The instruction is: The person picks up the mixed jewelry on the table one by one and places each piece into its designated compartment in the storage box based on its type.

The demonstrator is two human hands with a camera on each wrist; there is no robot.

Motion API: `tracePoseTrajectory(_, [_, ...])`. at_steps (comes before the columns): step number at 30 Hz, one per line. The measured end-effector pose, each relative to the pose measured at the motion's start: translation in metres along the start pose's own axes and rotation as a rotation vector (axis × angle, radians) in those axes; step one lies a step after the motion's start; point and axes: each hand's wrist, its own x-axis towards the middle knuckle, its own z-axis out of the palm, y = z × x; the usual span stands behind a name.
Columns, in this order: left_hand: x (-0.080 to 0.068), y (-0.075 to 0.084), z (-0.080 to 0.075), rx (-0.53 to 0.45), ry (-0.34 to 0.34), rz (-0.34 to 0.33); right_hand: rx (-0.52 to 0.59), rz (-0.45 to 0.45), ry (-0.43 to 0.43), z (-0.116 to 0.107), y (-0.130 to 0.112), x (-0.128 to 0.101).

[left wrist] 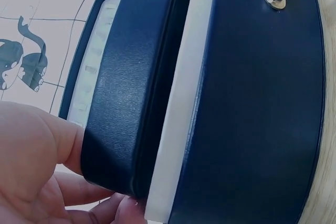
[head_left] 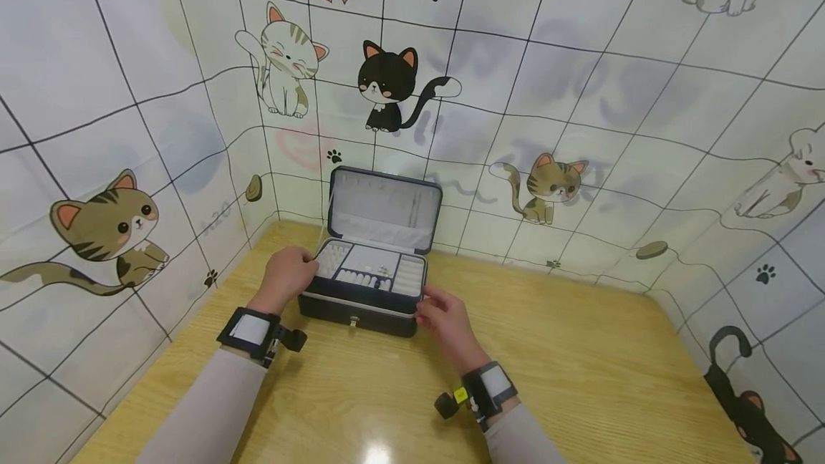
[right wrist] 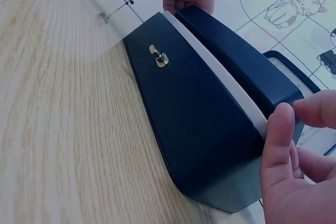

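Note:
A dark blue jewelry box (head_left: 387, 324) stands on the table with its mirrored lid (head_left: 383, 210) raised. Its upper tray (head_left: 361, 293) has white compartments with ring rolls and some small jewelry. A dark gap shows between this tray and the white inner rim (left wrist: 181, 108) of the base. My left hand (head_left: 286, 279) grips the tray's left end, thumb near its top edge and fingers low by the gap. At the opposite end, my right hand (head_left: 449, 324) pinches the right corner, fingertips close to the rim. A gold clasp (right wrist: 159, 57) is on the base's front.
The wooden table (head_left: 548, 349) extends to the right and toward me. Behind and at both sides hangs a white gridded wall covering (head_left: 477, 120) printed with cats; the raised lid is close to it. Each wrist wears a strapped camera.

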Motion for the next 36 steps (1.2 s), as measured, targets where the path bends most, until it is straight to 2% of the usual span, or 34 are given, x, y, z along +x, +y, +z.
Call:
tracePoseTrajectory(11, [0.0034,-0.0022,0.0013,0.008,-0.004,0.003,0.018,0.0,0.034,0.0018,-0.0038,-0.0022])
tracePoseTrajectory(18, [0.0026,-0.0032,0.0014,0.008,-0.002,0.006,0.115,0.029,0.128,-0.0018,-0.0025,0.0013])
tracePoseTrajectory(23, [0.0038,-0.0054,0.0036,0.028,0.003,0.03,0.147,0.03,0.117,-0.0045,-0.0011,0.0027])
tracePoseTrajectory(26, [0.0041,-0.0058,0.0045,0.025,-0.002,0.021,0.16,0.024,0.114,-0.0042,-0.0012,0.0027])
tracePoseTrajectory(36, [0.0019,-0.0024,0.0039,0.022,0.001,0.002,0.311,-0.018,0.146,-0.0045,-0.0023,0.0034])
